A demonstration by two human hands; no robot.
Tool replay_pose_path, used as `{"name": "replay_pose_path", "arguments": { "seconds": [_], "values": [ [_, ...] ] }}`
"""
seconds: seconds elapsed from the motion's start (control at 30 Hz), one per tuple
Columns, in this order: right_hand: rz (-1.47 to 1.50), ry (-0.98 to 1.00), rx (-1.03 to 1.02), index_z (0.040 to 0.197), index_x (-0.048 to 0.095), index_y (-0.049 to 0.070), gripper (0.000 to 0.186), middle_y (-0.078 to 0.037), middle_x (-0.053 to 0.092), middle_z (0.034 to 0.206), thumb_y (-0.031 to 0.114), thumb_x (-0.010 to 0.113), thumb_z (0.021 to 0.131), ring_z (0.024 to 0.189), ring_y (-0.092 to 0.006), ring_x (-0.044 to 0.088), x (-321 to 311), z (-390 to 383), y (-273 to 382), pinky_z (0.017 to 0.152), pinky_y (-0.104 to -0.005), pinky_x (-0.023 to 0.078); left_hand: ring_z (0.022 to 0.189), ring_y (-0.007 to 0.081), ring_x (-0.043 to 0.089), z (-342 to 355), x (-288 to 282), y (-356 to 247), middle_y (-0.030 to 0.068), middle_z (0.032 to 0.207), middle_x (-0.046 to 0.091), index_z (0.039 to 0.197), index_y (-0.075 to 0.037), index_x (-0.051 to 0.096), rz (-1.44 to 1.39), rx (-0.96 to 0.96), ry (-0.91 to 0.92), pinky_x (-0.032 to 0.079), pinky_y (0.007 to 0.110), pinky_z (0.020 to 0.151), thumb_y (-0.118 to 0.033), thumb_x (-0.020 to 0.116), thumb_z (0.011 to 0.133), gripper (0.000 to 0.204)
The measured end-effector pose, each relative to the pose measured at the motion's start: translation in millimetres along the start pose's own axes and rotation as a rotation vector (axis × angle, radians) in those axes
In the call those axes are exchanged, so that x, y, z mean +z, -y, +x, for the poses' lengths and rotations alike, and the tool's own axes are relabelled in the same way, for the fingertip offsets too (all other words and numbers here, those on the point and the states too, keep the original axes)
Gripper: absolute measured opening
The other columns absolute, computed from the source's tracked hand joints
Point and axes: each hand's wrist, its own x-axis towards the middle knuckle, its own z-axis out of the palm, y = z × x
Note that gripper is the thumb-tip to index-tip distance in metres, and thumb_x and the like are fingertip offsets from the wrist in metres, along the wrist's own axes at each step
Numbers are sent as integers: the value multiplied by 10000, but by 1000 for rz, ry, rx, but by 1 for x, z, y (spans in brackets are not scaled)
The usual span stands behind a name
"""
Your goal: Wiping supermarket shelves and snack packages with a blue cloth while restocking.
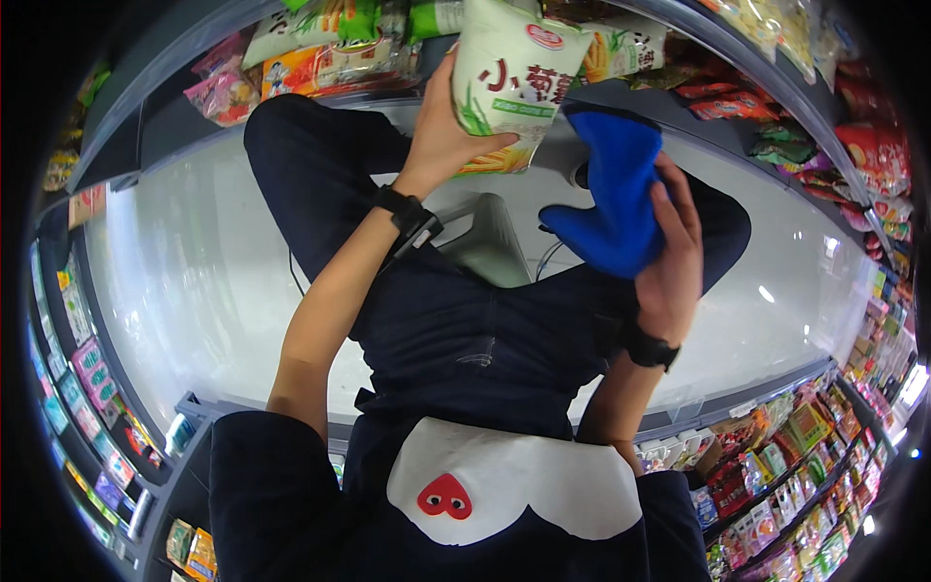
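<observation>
In my left hand (451,131) is a puffed snack bag (519,73), pale green and white with a picture of fried sticks at its lower end. My thumb lies across its front, and the fingers go behind it. My right hand (674,247) grips a bright blue cloth (621,184), which hangs in folds to the left of my fingers, just right of the bag. Bag and cloth are apart. Both are held over my bent knees, in front of a low shelf (359,92).
More snack bags (335,68) crowd the shelf ahead, with red packets (727,105) to its right. A grey-green stool (490,242) shows between my legs on the white floor (194,262). Racks of packaged goods (786,466) stand behind me at right, and another rack (92,388) at left.
</observation>
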Motion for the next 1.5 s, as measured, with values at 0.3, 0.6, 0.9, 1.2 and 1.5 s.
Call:
{"name": "replay_pose_path", "arguments": {
  "seconds": [0.3, 0.6, 0.9, 1.2, 1.5],
  "values": [
    [-154, 227, -534, 1384, 403, 58, 584, -112, 441, 1363, -49, 563, 833, 1159, -208, 491, 57, 14, 35, 983, -330, 397, 1280, 302, 397, -6, 12, -2, 177, 1384, 380, 1434, -20, 215, -150, 53, -35, 343, 397, 1058, -232, 875, 601, 1084],
    [113, 179, -296, 1311, 446, 18, 473, -103, 583, 1148, -57, 548, 854, 996, -189, 577, 48, 53, -23, 906, -299, 450, 1284, 243, 422, -13, 9, 2, 137, 1389, 413, 1436, -73, 191, -433, -50, 14, 361, 392, 1063, -154, 850, 671, 1013],
    [-70, 177, 60, 1297, 434, -33, 571, -141, 599, 1160, 17, 708, 799, 1048, -223, 592, 12, 48, -25, 946, -349, 451, 1243, 211, 461, -21, 13, 2, 130, 1369, 445, 1413, -46, 298, -526, -51, 119, 395, 361, 1036, -140, 745, 798, 766],
    [-497, 226, -188, 1282, 415, 53, 571, -64, 578, 992, -63, 663, 781, 820, -116, 559, 47, 21, 5, 773, -234, 473, 1242, 188, 453, -15, 33, 14, 122, 1392, 424, 1477, -46, 163, -667, 94, 27, 381, 326, 1046, -132, 676, 854, 812],
    [-1190, 302, -998, 1226, 549, 4, 443, -108, 601, 1220, -52, 634, 795, 1144, -250, 564, 97, 18, 59, 1009, -348, 389, 1236, 269, 457, -36, 16, 3, 153, 1346, 460, 1443, -31, 249, -54, 15, 372, 379, 400, 1047, -346, 872, 599, 1095]
  ]
}}
